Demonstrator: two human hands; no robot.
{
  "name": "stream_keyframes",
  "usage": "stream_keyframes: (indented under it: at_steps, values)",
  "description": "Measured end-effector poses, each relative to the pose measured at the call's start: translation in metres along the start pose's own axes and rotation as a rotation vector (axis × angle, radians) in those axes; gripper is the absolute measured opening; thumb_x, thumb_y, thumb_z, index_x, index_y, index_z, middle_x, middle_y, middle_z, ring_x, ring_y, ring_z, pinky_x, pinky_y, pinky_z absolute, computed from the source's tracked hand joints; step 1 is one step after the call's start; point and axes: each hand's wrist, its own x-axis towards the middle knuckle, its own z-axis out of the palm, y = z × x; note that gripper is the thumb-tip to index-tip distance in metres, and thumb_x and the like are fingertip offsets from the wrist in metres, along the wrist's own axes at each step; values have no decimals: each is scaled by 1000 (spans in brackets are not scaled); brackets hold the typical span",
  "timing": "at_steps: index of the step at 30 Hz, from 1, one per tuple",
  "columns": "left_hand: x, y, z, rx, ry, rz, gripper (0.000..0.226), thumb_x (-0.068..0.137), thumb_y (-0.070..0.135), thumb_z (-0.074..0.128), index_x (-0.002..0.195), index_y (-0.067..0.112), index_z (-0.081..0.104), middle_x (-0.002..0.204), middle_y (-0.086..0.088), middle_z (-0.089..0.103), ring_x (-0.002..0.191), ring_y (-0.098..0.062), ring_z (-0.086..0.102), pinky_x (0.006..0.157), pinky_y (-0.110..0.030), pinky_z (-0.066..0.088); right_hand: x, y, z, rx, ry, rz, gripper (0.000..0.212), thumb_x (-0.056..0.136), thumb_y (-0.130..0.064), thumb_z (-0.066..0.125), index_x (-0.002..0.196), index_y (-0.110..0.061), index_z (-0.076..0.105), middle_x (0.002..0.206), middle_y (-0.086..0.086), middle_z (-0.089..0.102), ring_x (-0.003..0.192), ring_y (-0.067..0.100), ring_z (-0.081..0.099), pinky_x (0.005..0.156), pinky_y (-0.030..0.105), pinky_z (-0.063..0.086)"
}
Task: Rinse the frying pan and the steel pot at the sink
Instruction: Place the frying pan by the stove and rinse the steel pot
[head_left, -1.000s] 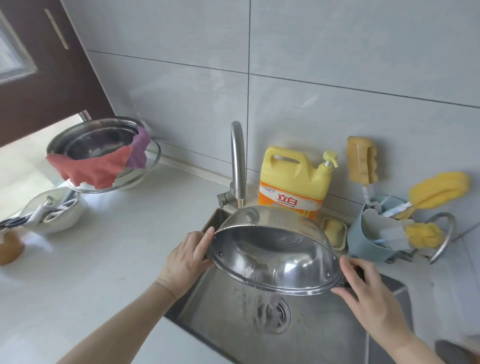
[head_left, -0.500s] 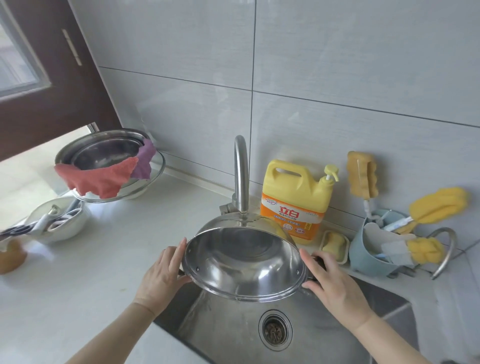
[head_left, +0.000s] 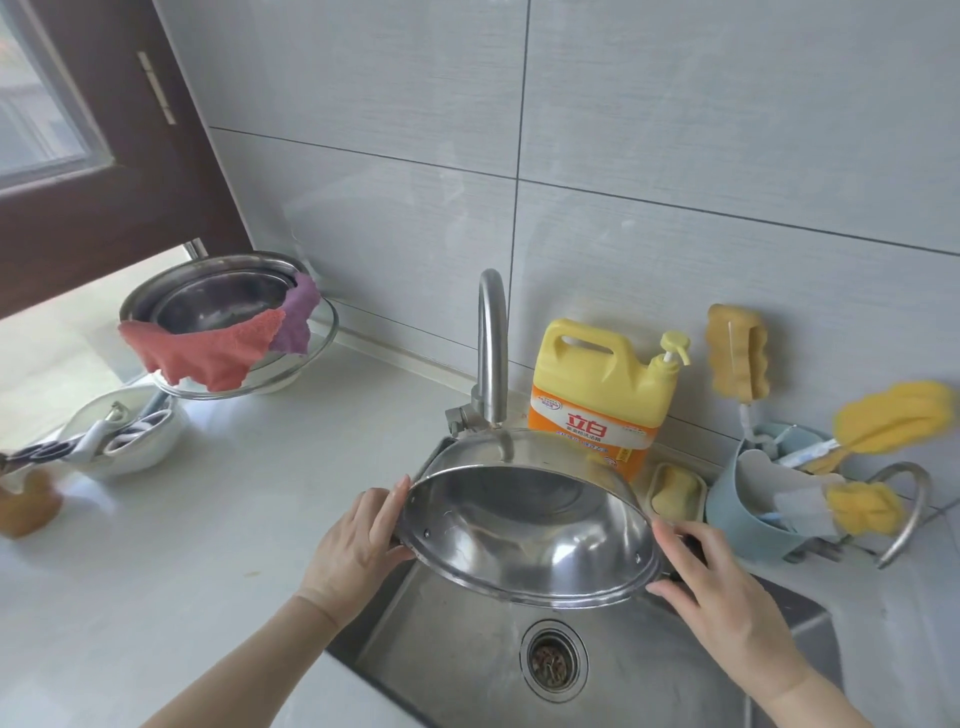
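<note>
You hold the steel pot (head_left: 524, 530) tilted above the sink (head_left: 457, 670), mouth facing you, left hand (head_left: 358, 545) gripping its nine o'clock rim, right hand (head_left: 722, 587) its four o'clock handle, faucet (head_left: 491, 353) at twelve.

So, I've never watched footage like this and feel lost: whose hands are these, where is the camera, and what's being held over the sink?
The camera sits on a person's head, looking forward and down, so you see their own two bare hands. The left hand and right hand hold a steel pot by its sides, tipped with its opening toward the camera, above the sink and under the tap. No water is running. Behind it stand a yellow detergent bottle and a blue holder with sponges. On the counter to the left, bowls are stacked with a red cloth draped over the rim.
</note>
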Motion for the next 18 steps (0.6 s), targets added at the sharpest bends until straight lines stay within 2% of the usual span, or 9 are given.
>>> stream_keyframes:
  at_steps: [2,3,4,6,10,12,14,16,18]
  values:
    - [6,9,3,34,96,95,114,76,35,78,157,15,1,100,-6,44,78,-21,45,47,-32,48,-8,6,-16,-98,78,-43,66,98,-44,45,154,-34,12,109,5,48,82,11,53,48,22,49]
    - [10,13,3,42,137,121,104,81,38,68,157,15,1,101,-6,44,78,-22,45,46,-33,47,-10,9,-23,-151,109,-58,57,101,-47,32,153,-30,17,108,6,48,81,11,51,48,22,49]
    - [16,18,2,41,168,138,99,84,38,64,157,15,1,101,-7,43,78,-22,45,45,-32,46,-11,12,-30,-199,137,-83,53,102,-48,28,149,-27,21,107,7,47,82,12,50,50,24,51]
    - [27,26,-1,48,222,173,99,84,37,64,156,15,1,101,-7,43,76,-22,45,48,-30,44,-11,16,-44,-252,209,-127,49,102,-46,31,145,-23,24,106,10,46,82,16,49,53,28,54]
    - [44,35,-6,58,316,241,101,83,30,68,156,16,-1,102,-9,45,76,-23,47,58,-27,38,-10,24,-67,-264,318,-158,51,100,-42,39,146,-26,23,105,14,47,78,22,51,55,32,55]
    - [48,38,-8,56,318,265,104,82,27,71,156,16,-1,103,-9,45,77,-24,49,56,-30,42,-12,27,-72,-288,329,-165,53,99,-40,43,145,-25,23,105,14,46,80,22,48,63,29,52]
    - [51,40,-8,60,323,274,104,82,27,71,156,16,0,103,-9,45,78,-24,49,53,-32,44,-13,30,-74,-309,311,-165,61,94,-37,50,147,-25,21,105,15,46,80,22,47,59,31,55]
    - [51,41,-8,62,325,281,103,82,28,70,156,15,0,102,-9,45,79,-24,48,53,-32,45,-14,30,-74,-314,305,-170,56,98,-37,45,147,-24,20,105,16,46,80,22,47,54,36,58]
    - [51,42,-9,62,317,285,102,82,28,69,156,15,0,101,-9,44,79,-24,47,53,-33,46,-16,29,-74,-302,296,-183,58,102,-39,38,153,-25,14,105,16,45,80,22,47,54,36,58]
